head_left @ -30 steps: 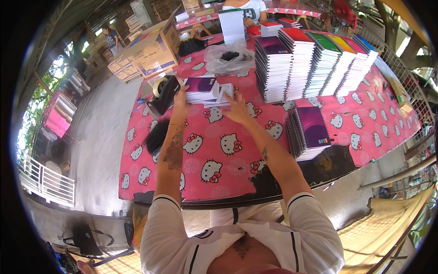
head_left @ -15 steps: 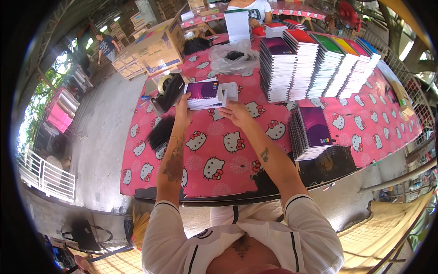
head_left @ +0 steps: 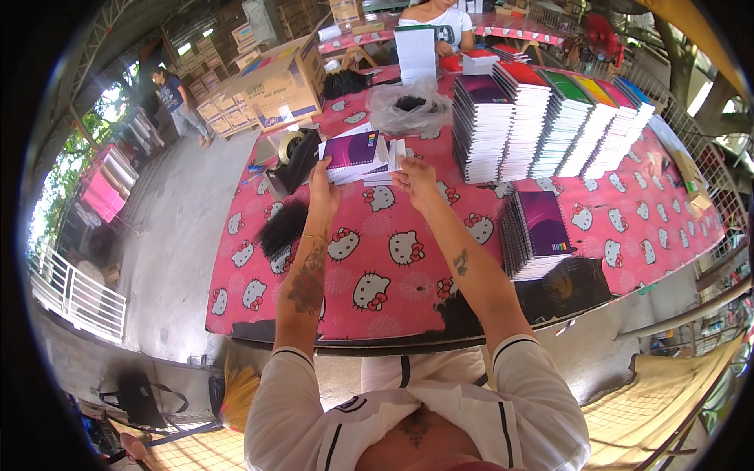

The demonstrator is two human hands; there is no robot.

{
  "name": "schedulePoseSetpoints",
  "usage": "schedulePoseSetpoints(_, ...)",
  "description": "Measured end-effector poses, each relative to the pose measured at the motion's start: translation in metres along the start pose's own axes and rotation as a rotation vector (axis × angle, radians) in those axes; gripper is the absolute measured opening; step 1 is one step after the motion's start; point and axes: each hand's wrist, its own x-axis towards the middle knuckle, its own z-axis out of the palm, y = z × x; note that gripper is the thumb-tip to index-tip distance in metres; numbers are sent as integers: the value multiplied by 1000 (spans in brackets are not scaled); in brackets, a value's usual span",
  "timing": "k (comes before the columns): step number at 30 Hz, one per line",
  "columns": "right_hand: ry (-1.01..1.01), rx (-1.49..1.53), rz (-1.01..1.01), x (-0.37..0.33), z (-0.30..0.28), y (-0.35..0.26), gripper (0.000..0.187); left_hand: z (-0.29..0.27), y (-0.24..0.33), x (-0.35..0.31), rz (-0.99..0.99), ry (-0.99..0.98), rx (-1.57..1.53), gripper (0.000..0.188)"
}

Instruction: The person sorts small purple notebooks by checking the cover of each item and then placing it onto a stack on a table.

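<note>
My left hand (head_left: 323, 182) is closed on the left edge of a small spiral notebook (head_left: 351, 151) with a purple cover, held above the far left of the pink table. The notebook's white pages lie partly fanned to the right. My right hand (head_left: 416, 176) is closed on the loose white pages (head_left: 396, 151) at that side, thumb and fingers pinching their edge. Just left of the notebook stands a black tape dispenser (head_left: 294, 162) with a roll of tape. A bundle of black spiral coils (head_left: 284, 225) lies nearer, beside my left forearm.
Tall stacks of spiral notebooks (head_left: 520, 118) in several colours stand at the far right. A lower purple pile (head_left: 543, 224) sits nearer. Beyond my hands lies a clear plastic bag (head_left: 404, 118). A cardboard box (head_left: 283, 86) is at the far left. Another person (head_left: 448, 33) sits across the table.
My right hand has shifted slightly right and up, and the pages it grips are spread further from the cover. A person in the left background has walked nearer. The view has tilted a little.
</note>
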Motion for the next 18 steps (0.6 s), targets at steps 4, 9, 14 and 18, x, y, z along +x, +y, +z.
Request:
schedulePoseSetpoints(4,84,-16,-82,12,-20,5,18,11,-7,-5,16,114,-13,36)
schedulePoseSetpoints(9,124,-96,-78,11,-4,11,20,-12,4,-17,-34,69,-132,41)
schedulePoseSetpoints(14,-46,165,62,6,8,12,23,-3,-5,-20,-72,56,-182,47)
schedulePoseSetpoints(18,-74,265,70,-2,8,12,24,-10,-13,-29,-71,121,-252,46)
